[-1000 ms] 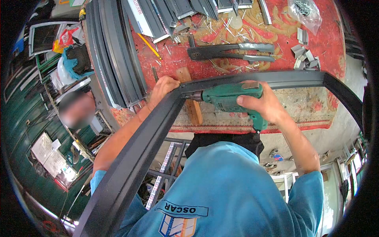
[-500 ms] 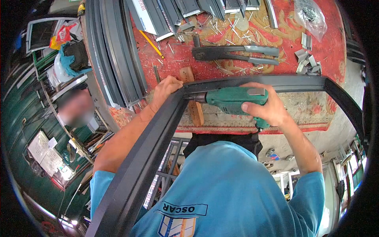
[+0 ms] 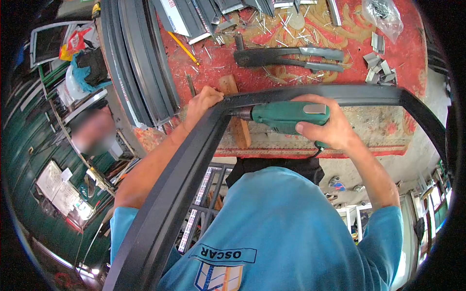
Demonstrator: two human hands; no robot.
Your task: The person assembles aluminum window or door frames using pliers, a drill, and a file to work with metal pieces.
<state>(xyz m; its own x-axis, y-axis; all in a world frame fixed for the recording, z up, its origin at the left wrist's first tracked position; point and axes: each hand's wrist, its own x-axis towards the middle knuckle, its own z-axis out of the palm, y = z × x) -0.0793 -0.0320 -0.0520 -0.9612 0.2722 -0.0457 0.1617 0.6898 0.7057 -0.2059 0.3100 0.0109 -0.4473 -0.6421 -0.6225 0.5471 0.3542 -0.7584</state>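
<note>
A green power drill [image 3: 286,115] lies level in my right hand [image 3: 335,123], the fingers wrapped over its body. Its chuck points left into the inner corner of a dark metal frame [image 3: 179,174]; the bit's tip is hidden there. My left hand [image 3: 206,101] is closed at the outside of that same corner, fingers curled against the frame. Under the corner, a wooden block [image 3: 239,128] rests on the red patterned cloth [image 3: 369,126]. One long side of the frame runs down past my left arm, and the other spans the near part of the bench.
A black hand riveter [image 3: 286,57] lies beyond the frame, among scattered rivets [image 3: 296,29]. Long dark profiles [image 3: 138,63] line the left side, near a yellow pencil [image 3: 184,48]. Metal brackets [image 3: 378,68] and a plastic bag [image 3: 383,19] sit at the right.
The view has shifted slightly, and the frame corner and drill appear a little higher in it. Both hands keep their hold, with the drill still at the corner.
</note>
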